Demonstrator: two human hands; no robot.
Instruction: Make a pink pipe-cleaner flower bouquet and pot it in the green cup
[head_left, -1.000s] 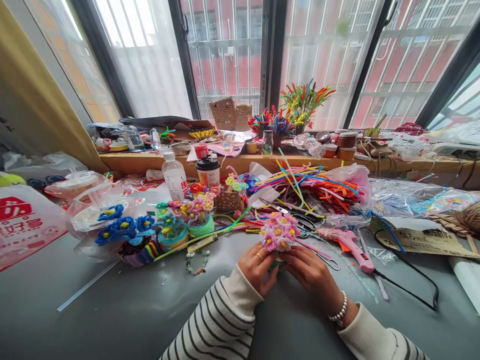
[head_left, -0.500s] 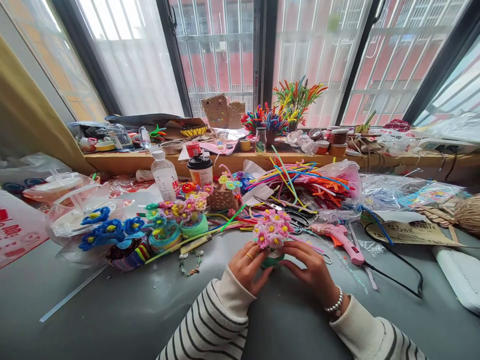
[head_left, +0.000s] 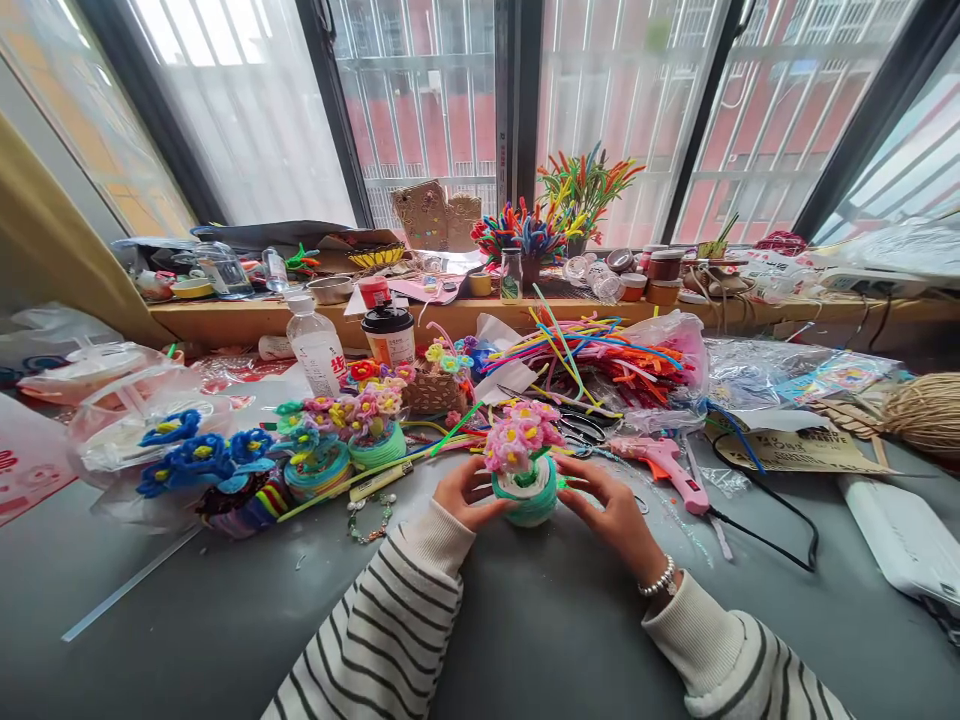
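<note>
A small round pot (head_left: 527,497) wrapped in mint-green strands stands on the grey table between my two hands. Pink fuzzy flowers (head_left: 523,433) with yellow centres rise from it and lean toward the back, so its white inner rim shows. My left hand (head_left: 466,495) has its thumb and fingers against the pot's left side. On the right side, my right hand (head_left: 600,497) is open, its spread fingers beside the pot near a bit of bright green. Left of them stand a similar pot (head_left: 377,449) with flowers and a striped pot (head_left: 251,506) with blue flowers.
Behind the hands lie colourful pipe cleaners (head_left: 600,360) and scissors (head_left: 581,425). A pink glue gun (head_left: 675,475) with a black cord is on the right. A bottle (head_left: 315,348), a lidded cup (head_left: 390,340) and a beaded bracelet (head_left: 370,518) are to the left.
The flowers have tilted away and the pot's top and side now show. My fingers have moved from around the blossoms down to the pot's sides. The whole view has shifted slightly.
</note>
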